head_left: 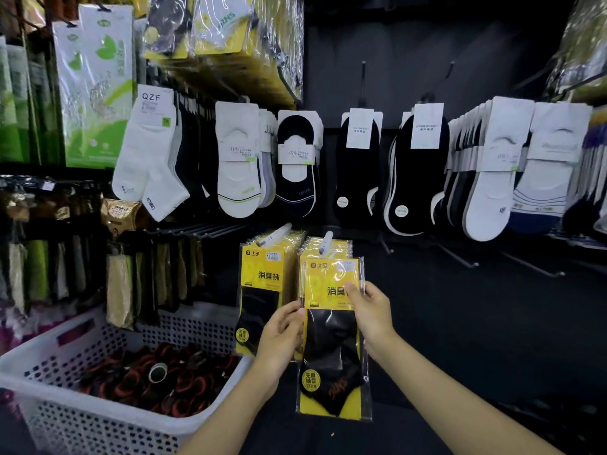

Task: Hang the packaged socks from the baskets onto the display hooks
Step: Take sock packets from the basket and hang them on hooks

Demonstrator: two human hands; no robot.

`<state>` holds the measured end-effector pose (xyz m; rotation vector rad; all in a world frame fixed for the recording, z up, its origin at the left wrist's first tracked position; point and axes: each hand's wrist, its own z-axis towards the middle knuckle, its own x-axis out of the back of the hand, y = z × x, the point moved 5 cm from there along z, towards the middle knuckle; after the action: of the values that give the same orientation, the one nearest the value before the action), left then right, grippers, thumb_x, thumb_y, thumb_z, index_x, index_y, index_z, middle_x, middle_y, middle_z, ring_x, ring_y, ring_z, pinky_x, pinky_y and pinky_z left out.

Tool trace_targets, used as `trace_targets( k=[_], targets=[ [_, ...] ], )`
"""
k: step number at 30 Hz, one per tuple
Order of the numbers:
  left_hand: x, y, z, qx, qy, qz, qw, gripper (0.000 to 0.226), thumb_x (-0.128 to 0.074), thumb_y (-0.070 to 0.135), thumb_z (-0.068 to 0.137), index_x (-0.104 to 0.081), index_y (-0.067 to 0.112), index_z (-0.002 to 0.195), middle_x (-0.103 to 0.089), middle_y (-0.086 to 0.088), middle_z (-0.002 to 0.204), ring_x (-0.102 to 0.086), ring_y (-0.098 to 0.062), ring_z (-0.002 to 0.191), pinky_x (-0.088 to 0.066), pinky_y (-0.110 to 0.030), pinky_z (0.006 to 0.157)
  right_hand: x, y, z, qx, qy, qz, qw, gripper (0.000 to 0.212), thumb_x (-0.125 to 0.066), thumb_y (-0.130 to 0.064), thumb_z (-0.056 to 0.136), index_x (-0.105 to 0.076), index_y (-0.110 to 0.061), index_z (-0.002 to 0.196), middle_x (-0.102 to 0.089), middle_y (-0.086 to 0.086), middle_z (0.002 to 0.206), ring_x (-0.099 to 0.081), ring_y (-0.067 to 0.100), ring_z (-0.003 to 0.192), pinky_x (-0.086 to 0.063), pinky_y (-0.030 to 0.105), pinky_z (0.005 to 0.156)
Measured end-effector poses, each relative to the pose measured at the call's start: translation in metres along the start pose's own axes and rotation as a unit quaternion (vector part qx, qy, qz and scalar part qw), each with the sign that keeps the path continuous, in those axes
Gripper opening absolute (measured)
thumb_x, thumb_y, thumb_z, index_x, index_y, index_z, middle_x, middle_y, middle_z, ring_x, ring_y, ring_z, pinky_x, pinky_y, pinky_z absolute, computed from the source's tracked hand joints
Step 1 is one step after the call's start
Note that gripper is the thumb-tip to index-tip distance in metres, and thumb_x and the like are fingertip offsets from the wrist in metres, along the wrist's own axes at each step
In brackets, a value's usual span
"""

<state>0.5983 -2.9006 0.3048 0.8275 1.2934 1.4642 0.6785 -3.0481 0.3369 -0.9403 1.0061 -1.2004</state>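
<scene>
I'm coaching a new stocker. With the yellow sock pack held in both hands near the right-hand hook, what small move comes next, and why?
Probably raise the yellow pack slightly and push its top onto the white-tipped hook. The left hand and right hand hold it by its edges, its top just below that tip, in front of matching packs already hanging there.

A shop's sock aisle: rows of packaged socks (237, 165) hang from display hooks (525, 266) on a dark wall, with a white stock basket (65, 349) below.
</scene>
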Motion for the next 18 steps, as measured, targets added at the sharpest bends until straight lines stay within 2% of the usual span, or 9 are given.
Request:
trace_targets(
  k=[1, 3, 5, 7, 9, 11, 12, 14, 18],
  targets=[
    [0.001, -0.002, 0.002, 0.001, 0.008, -0.003, 1.0, 0.03, -0.051, 0.023, 0.096, -0.053, 0.02, 0.126, -0.067, -0.003, 0.112, -0.065, -0.016, 0.102, -0.055, -0.022, 0.079, -0.003, 0.0, 0.004, 0.003, 0.0, -0.009, 1.0, 0.015, -0.059, -0.022, 0.094, -0.064, -0.014, 0.082, -0.069, -0.002, 0.08, -0.064, 0.008, 0.073, -0.052, 0.017, 0.067],
    [0.004, -0.006, 0.006, 0.002, 0.023, 0.004, 1.0, 0.033, -0.051, 0.024, 0.096, -0.051, 0.019, 0.129, -0.067, -0.003, 0.111, -0.064, -0.02, 0.105, -0.052, -0.034, 0.092, -0.009, 0.002, 0.01, 0.007, 0.007, -0.025, 1.0, 0.021, -0.059, -0.023, 0.093, -0.059, -0.015, 0.073, -0.058, -0.008, 0.065, -0.052, 0.003, 0.06, -0.043, 0.013, 0.056],
    [0.007, -0.011, 0.012, 0.003, 0.031, 0.021, 0.999, 0.037, -0.051, 0.027, 0.096, -0.05, 0.019, 0.132, -0.065, -0.001, 0.114, -0.061, -0.018, 0.109, -0.047, -0.041, 0.1, -0.014, 0.007, 0.016, -0.001, 0.017, -0.034, 0.999, 0.025, -0.059, -0.022, 0.093, -0.056, -0.018, 0.068, -0.053, -0.013, 0.057, -0.048, -0.001, 0.053, -0.038, 0.01, 0.051],
    [0.009, -0.016, 0.019, 0.0, 0.036, 0.04, 0.999, 0.042, -0.052, 0.031, 0.095, -0.048, 0.02, 0.135, -0.062, 0.004, 0.115, -0.057, -0.016, 0.113, -0.043, -0.041, 0.105, -0.017, 0.014, 0.022, -0.009, 0.033, -0.045, 0.998, 0.029, -0.06, -0.021, 0.093, -0.054, -0.02, 0.065, -0.052, -0.015, 0.053, -0.047, 0.0, 0.053, -0.038, 0.008, 0.048],
    [0.009, -0.02, 0.027, -0.006, 0.038, 0.064, 0.997, 0.044, -0.052, 0.033, 0.095, -0.046, 0.022, 0.137, -0.057, 0.01, 0.116, -0.053, -0.01, 0.11, -0.043, -0.033, 0.103, -0.019, 0.021, 0.028, -0.018, 0.051, -0.049, 0.997, 0.023, -0.061, -0.021, 0.092, -0.058, -0.015, 0.07, -0.057, -0.007, 0.063, -0.051, 0.007, 0.062, -0.044, 0.015, 0.055],
    [0.009, -0.023, 0.036, -0.012, 0.036, 0.096, 0.995, 0.046, -0.051, 0.034, 0.095, -0.044, 0.022, 0.139, -0.054, 0.007, 0.124, -0.05, -0.006, 0.106, -0.043, -0.018, 0.09, -0.02, 0.027, 0.032, -0.038, 0.068, -0.04, 0.996, 0.019, -0.064, -0.025, 0.09, -0.063, -0.007, 0.085, -0.065, 0.005, 0.081, -0.059, 0.015, 0.076, -0.051, 0.029, 0.069],
    [0.008, -0.024, 0.041, -0.016, 0.036, 0.114, 0.993, 0.047, -0.051, 0.035, 0.095, -0.042, 0.022, 0.14, -0.053, 0.004, 0.128, -0.049, -0.005, 0.105, -0.04, -0.012, 0.082, -0.019, 0.032, 0.035, -0.052, 0.079, -0.033, 0.995, 0.021, -0.066, -0.027, 0.089, -0.064, -0.006, 0.09, -0.066, 0.006, 0.086, -0.061, 0.017, 0.081, -0.052, 0.03, 0.072],
    [0.008, -0.027, 0.049, -0.02, 0.032, 0.139, 0.99, 0.05, -0.05, 0.034, 0.095, -0.039, 0.021, 0.142, -0.05, 0.0, 0.135, -0.048, -0.006, 0.11, -0.036, -0.011, 0.079, -0.016, 0.039, 0.037, -0.073, 0.096, -0.023, 0.992, 0.023, -0.07, -0.03, 0.085, -0.062, -0.01, 0.093, -0.065, 0.0, 0.086, -0.06, 0.012, 0.08, -0.048, 0.022, 0.066],
    [0.011, -0.039, 0.051, -0.006, 0.02, 0.151, 0.988, 0.054, -0.052, 0.03, 0.095, -0.035, 0.018, 0.145, -0.044, -0.005, 0.144, -0.044, -0.018, 0.129, -0.036, -0.021, 0.092, -0.002, 0.053, 0.03, -0.083, 0.092, -0.053, 0.991, 0.02, -0.068, -0.027, 0.087, -0.06, -0.014, 0.1, -0.064, -0.002, 0.093, -0.057, 0.006, 0.079, -0.041, 0.015, 0.06]
  ],
)
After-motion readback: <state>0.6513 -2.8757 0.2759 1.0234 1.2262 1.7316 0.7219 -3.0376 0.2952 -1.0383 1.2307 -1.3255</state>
